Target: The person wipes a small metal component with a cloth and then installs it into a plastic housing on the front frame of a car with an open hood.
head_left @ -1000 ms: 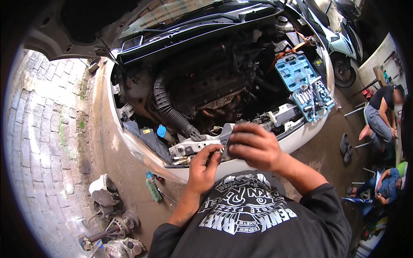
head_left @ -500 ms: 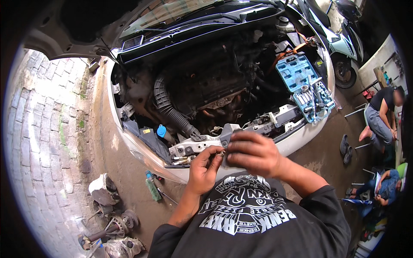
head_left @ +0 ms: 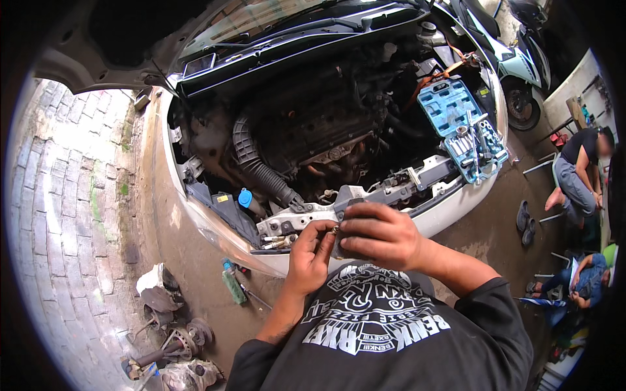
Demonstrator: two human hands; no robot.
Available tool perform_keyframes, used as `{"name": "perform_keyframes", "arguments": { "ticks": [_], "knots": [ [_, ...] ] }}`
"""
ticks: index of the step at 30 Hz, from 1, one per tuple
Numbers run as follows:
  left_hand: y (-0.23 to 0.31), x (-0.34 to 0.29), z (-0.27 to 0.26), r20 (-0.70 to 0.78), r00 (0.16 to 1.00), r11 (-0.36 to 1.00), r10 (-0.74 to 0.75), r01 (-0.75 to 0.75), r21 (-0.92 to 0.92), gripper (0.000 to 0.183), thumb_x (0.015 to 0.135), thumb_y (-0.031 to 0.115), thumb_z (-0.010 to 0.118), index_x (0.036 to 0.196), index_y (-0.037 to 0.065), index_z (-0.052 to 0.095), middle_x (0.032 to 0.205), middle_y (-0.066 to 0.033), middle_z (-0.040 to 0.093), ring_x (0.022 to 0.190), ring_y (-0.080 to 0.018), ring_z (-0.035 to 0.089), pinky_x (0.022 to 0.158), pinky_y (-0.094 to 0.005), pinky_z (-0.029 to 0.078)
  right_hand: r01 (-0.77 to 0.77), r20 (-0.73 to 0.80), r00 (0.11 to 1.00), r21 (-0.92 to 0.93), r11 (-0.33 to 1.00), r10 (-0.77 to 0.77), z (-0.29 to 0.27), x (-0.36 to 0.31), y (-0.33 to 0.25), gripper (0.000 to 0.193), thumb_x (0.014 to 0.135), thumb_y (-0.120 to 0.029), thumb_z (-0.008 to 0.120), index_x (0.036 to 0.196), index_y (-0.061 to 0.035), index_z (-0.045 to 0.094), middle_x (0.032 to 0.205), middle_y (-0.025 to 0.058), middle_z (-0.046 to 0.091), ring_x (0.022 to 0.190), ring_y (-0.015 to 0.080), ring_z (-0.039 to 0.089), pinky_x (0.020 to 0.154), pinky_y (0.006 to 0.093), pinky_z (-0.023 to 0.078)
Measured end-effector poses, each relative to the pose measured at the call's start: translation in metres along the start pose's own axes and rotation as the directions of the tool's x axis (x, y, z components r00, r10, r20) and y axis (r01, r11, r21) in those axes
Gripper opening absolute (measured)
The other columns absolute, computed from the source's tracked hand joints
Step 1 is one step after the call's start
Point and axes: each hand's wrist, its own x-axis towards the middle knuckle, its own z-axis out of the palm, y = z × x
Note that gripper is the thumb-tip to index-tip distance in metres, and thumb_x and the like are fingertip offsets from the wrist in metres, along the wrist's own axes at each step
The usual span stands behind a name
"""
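My left hand (head_left: 309,257) pinches a small metal part (head_left: 335,229) between thumb and forefinger; only its brassy end shows, so I cannot tell its kind. Against it, from the right, comes my right hand (head_left: 381,236), fingers bent and close together. Under those fingers is a dark grey flat piece (head_left: 340,249) that looks like a folded sheet or cloth, mostly hidden. Both hands are in front of my chest, over the front edge of a car's open engine bay (head_left: 319,130). Several small metal parts (head_left: 279,242) lie on the front beam, left of my hands.
A blue socket-set case (head_left: 450,107) lies open on the engine bay's right front edge. A ribbed air hose (head_left: 251,150) and a blue cap (head_left: 245,198) are at the left. A green bottle (head_left: 233,287) and removed parts (head_left: 176,345) lie on the floor. Two people sit at the right.
My right hand has shifted slightly left and down, and its fingers have bent around the grey piece beside the metal part. The left hand keeps its pinch, nearly in place.
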Motion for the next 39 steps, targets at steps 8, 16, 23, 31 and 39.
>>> {"name": "perform_keyframes", "arguments": {
  "ticks": [8,16,23,31,39],
  "knots": [
    [-0.004,-0.004,-0.004,0.016,1.000,1.000,-0.011,0.011,0.027,0.020,0.110,0.010,0.057,0.126,0.000,0.063,0.098,0.0006,0.063,0.087,-0.0059,0.054,0.076,-0.0227,0.044,0.036,0.055,0.998,0.008,0.999,-0.037,-0.004,0.003,-0.005,0.033,0.073,-0.007,0.075,0.106,-0.0066,0.075,0.116,0.0100,0.072,0.112,0.0350,0.069,0.083,0.0415,0.063],
    [-0.002,-0.005,-0.007,0.034,0.999,0.998,-0.009,0.007,0.060,0.022,0.111,0.015,0.057,0.125,0.000,0.065,0.095,0.0012,0.065,0.083,-0.0053,0.054,0.075,-0.0227,0.045,0.044,0.113,0.993,0.012,0.999,-0.045,-0.004,-0.004,0.004,0.035,0.074,-0.011,0.073,0.109,-0.0090,0.074,0.118,0.0101,0.071,0.116,0.0348,0.068,0.080,0.0402,0.064],
    [-0.004,-0.008,-0.009,0.031,0.999,0.997,-0.036,0.033,0.069,0.026,0.111,0.017,0.056,0.126,-0.002,0.066,0.102,-0.0023,0.071,0.093,-0.0075,0.062,0.084,-0.0231,0.050,0.070,0.123,0.990,0.015,0.997,-0.071,-0.002,-0.003,0.002,0.029,0.079,-0.012,0.074,0.109,-0.0089,0.074,0.116,0.0089,0.071,0.113,0.0330,0.069,0.080,0.0390,0.064],
    [-0.009,-0.007,-0.012,0.055,0.998,0.992,0.014,-0.020,0.121,0.027,0.112,0.017,0.054,0.127,-0.001,0.068,0.097,-0.0014,0.070,0.084,-0.0065,0.059,0.076,-0.0234,0.048,0.011,0.123,0.992,-0.038,0.999,-0.007,0.002,-0.008,0.011,0.034,0.076,-0.012,0.074,0.110,-0.0097,0.074,0.116,0.0080,0.071,0.114,0.0332,0.068,0.083,0.0398,0.064],
    [-0.010,-0.011,-0.016,0.072,0.995,0.994,-0.070,0.063,0.094,0.030,0.113,0.022,0.051,0.119,-0.002,0.070,0.092,-0.0016,0.068,0.079,-0.0066,0.055,0.070,-0.0232,0.043,-0.072,0.161,0.983,-0.074,0.995,0.083,0.002,-0.013,0.031,0.037,0.072,-0.007,0.073,0.109,-0.0092,0.074,0.115,0.0094,0.071,0.116,0.0337,0.067,0.085,0.0413,0.062]
  ]
}}
